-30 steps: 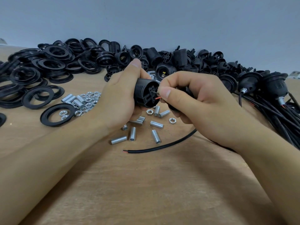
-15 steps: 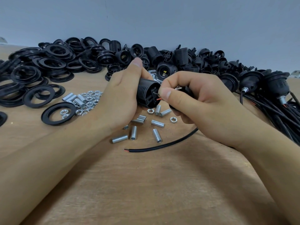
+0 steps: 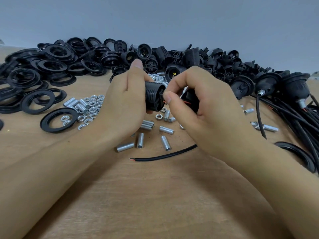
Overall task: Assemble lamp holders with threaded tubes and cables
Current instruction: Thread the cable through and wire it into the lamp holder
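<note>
Head view — wooden table [image 3: 155,195], grey wall [image 3: 172,18].

**Lighting and image quality: even, soft, slightly blurred**

The scene is lit evenly and brightly from above. Soft, diffuse shadows are cast beneath both forearms onto the wooden table [image 3: 155,204]. Faint highlights are noted on the metal tubes [image 3: 140,142]; no harsh glare is seen. Wide-angle bending is observed at the edges. Fine detail is softened throughout, most in the black parts [image 3: 224,62] at the back.
</note>
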The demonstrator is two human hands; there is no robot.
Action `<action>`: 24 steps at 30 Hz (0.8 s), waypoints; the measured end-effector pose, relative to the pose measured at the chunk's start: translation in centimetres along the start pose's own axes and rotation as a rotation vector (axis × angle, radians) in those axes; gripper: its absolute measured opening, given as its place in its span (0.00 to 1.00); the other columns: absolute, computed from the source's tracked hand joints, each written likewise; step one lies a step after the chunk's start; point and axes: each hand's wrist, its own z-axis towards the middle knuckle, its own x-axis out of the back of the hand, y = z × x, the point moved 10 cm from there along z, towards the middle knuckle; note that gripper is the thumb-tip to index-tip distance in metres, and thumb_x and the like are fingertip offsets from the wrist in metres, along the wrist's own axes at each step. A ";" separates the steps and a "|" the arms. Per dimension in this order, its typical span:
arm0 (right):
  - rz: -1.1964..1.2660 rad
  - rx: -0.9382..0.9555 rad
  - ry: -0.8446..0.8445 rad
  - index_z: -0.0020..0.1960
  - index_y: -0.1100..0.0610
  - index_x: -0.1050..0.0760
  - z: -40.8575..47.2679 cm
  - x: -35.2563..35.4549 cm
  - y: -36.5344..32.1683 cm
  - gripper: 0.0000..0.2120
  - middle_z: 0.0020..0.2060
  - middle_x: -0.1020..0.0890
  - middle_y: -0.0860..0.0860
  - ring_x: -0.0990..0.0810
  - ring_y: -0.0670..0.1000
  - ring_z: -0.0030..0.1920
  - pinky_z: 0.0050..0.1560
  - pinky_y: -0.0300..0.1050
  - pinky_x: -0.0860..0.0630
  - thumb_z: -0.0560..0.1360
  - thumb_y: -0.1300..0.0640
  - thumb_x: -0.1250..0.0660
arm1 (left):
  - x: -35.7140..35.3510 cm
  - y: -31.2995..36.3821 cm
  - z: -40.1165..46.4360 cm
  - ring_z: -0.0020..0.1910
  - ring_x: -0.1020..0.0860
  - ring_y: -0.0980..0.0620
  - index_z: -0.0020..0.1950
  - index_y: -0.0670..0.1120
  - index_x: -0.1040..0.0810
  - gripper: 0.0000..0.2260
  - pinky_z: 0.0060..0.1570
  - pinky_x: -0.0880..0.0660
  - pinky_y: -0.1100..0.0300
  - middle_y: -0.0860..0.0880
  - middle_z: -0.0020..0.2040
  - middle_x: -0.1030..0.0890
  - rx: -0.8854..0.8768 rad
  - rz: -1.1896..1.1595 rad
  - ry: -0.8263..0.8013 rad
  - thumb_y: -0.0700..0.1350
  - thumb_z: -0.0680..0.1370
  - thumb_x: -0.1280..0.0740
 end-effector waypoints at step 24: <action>0.188 -0.109 -0.169 0.53 0.51 0.21 0.3 0.6 1.6 0.12 0.40 0.20 0.38 0.22 0.41 0.40 0.44 0.35 0.26 0.72 0.49 0.26 | -1.0 -1.6 0.1 0.16 0.36 0.57 0.26 0.53 0.24 0.28 0.18 0.41 0.66 0.52 0.21 0.29 0.205 -0.223 -0.111 0.55 0.84 0.47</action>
